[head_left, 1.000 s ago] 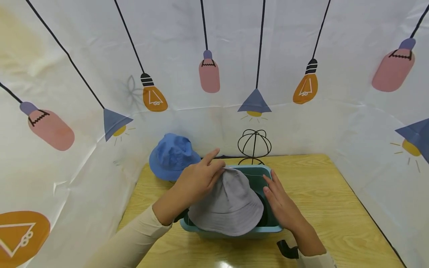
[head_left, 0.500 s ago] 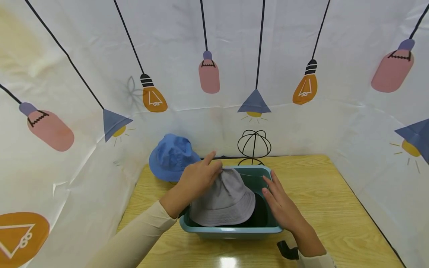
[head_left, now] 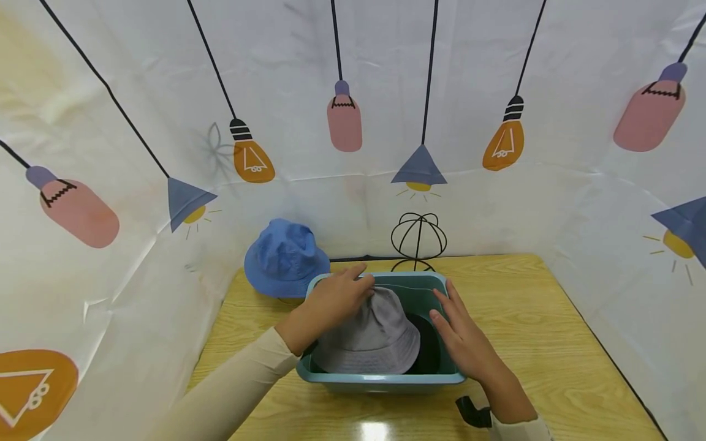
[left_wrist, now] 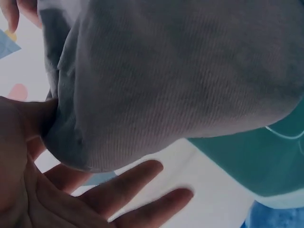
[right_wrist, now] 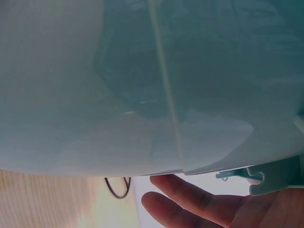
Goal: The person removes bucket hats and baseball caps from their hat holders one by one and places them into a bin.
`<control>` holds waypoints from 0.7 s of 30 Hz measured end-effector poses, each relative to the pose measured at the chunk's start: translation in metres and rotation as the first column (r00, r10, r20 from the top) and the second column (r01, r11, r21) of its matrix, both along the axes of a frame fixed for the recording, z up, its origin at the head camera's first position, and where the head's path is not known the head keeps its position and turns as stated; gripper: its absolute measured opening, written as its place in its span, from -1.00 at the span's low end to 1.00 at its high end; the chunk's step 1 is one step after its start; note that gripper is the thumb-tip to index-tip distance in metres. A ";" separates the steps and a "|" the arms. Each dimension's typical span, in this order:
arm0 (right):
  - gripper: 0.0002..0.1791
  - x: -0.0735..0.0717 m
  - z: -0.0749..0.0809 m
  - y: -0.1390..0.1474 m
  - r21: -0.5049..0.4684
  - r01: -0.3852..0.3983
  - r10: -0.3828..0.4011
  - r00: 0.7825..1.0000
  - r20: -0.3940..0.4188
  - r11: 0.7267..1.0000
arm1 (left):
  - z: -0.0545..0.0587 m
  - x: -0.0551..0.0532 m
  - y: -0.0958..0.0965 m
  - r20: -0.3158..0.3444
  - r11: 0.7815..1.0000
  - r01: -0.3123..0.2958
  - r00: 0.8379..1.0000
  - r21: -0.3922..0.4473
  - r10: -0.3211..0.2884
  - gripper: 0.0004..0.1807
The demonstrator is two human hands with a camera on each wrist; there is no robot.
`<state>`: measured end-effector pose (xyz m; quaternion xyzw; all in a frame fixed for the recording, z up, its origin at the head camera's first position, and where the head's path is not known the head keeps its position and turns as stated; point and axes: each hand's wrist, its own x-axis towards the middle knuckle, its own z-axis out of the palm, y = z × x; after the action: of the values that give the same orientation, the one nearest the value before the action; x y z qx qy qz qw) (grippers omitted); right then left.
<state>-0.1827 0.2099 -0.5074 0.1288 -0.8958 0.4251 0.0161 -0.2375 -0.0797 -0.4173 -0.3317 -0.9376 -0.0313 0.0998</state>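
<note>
My left hand (head_left: 339, 300) pinches the top of a grey bucket hat (head_left: 380, 337), which hangs brim-down within the teal plastic basin (head_left: 380, 383). In the left wrist view, the thumb and a finger nip a fold of the grey cloth, while other fingers (left_wrist: 137, 183) extend past it. Beneath and right of the hat, a black item (head_left: 427, 346) shows inside the basin; much of it is hidden. My right hand (head_left: 466, 340) rests at the basin's right rim, fingers mostly straight. Its fingers (right_wrist: 180, 192) appear beside the basin's outer wall in the right wrist view.
A blue bucket hat (head_left: 287, 257) sits at the table's back left, beside the basin. Behind the basin stands a black wire rack (head_left: 419, 239). The wooden table (head_left: 529, 324) meets a white lamp-printed cloth (head_left: 469, 208) at the back and sides.
My left hand has lowered the grey hat into the basin, moving it back so its brim no longer overhangs the front rim. The right hand has stayed at the rim.
</note>
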 end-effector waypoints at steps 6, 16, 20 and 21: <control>-0.28 0.001 0.001 0.001 0.002 0.005 -0.005 1.000 0.010 1.000 | -0.002 -0.004 0.002 0.120 0.998 0.065 0.991 0.007 -0.065 -0.80; -0.27 0.000 0.000 -0.001 0.008 0.018 -0.018 1.000 0.018 1.000 | -0.007 -0.006 0.005 0.417 0.980 0.158 0.904 -0.124 -0.093 0.14; -0.27 0.000 -0.001 -0.001 0.008 0.010 -0.010 1.000 0.011 1.000 | -0.015 -0.008 0.007 0.445 0.969 0.201 0.888 -0.146 -0.118 0.27; -0.27 0.001 -0.001 -0.001 0.005 0.007 -0.007 1.000 0.009 1.000 | -0.017 -0.009 0.008 0.448 0.967 0.206 0.886 -0.151 -0.119 0.29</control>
<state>-0.1821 0.2094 -0.5086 0.1240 -0.8973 0.4234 0.0131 -0.2461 -0.0722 -0.4346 -0.4021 -0.9033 -0.0213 -0.1481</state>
